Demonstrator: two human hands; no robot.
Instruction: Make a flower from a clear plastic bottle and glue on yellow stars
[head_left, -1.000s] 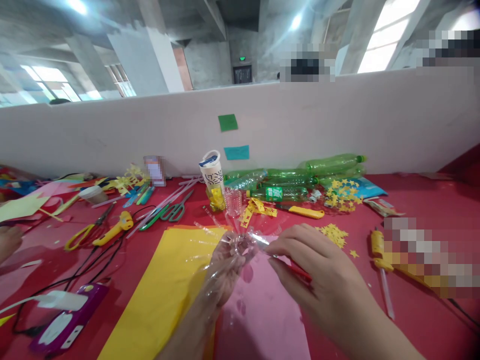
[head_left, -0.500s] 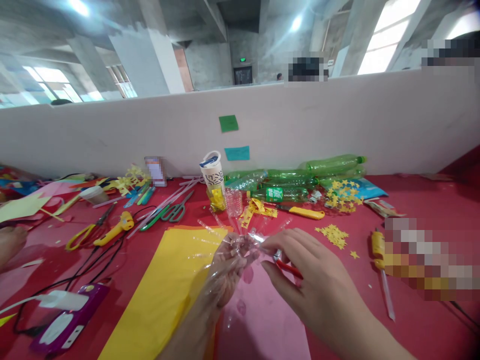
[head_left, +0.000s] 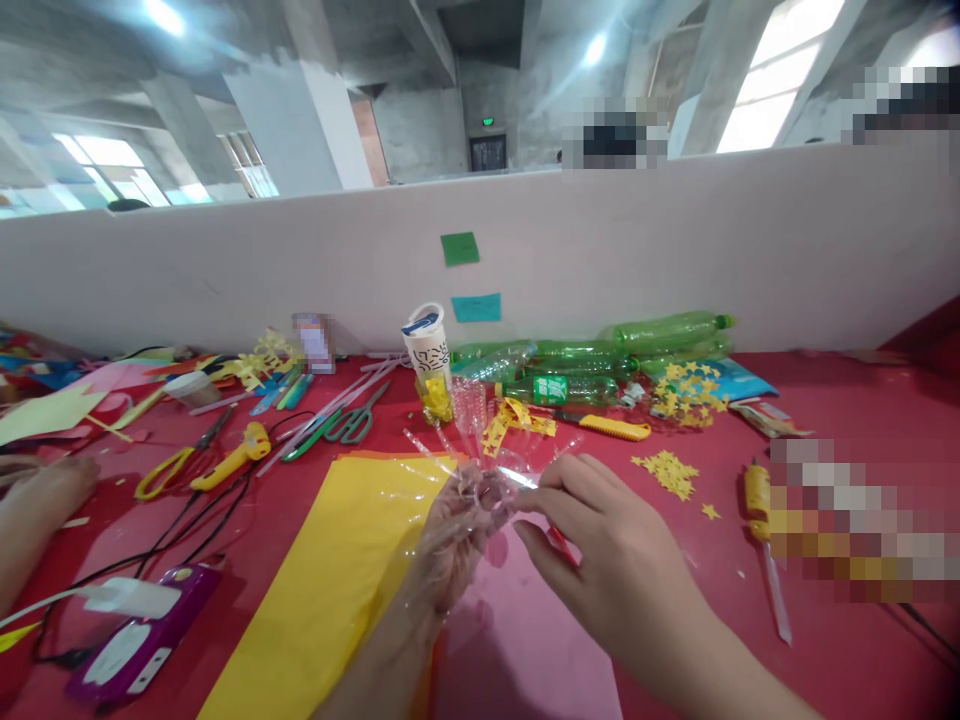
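Observation:
My left hand [head_left: 442, 555] sits inside a clear plastic bottle piece [head_left: 480, 480] cut into strips that fan outward. Its fingers are curled up against the piece from within. My right hand [head_left: 592, 540] is closed around red-handled scissors [head_left: 559, 540], with the blades at one clear strip. Both hands hover over a pink paper sheet [head_left: 517, 640] and a yellow paper sheet [head_left: 337, 570] on the red table [head_left: 825, 640].
Green plastic bottles [head_left: 600, 360], a paper cup [head_left: 426, 350], yellow paper stars [head_left: 667, 470], a yellow utility knife [head_left: 607, 427], scissors [head_left: 345, 422], a yellow glue gun [head_left: 757, 495] and a purple device [head_left: 135, 645] with cables lie around. Another person's hand [head_left: 37, 500] rests at left. A white partition [head_left: 675, 240] stands behind.
My right hand has moved left and closer to the clear piece, and the red handle is now more hidden. The other person's hand at left has come further into view.

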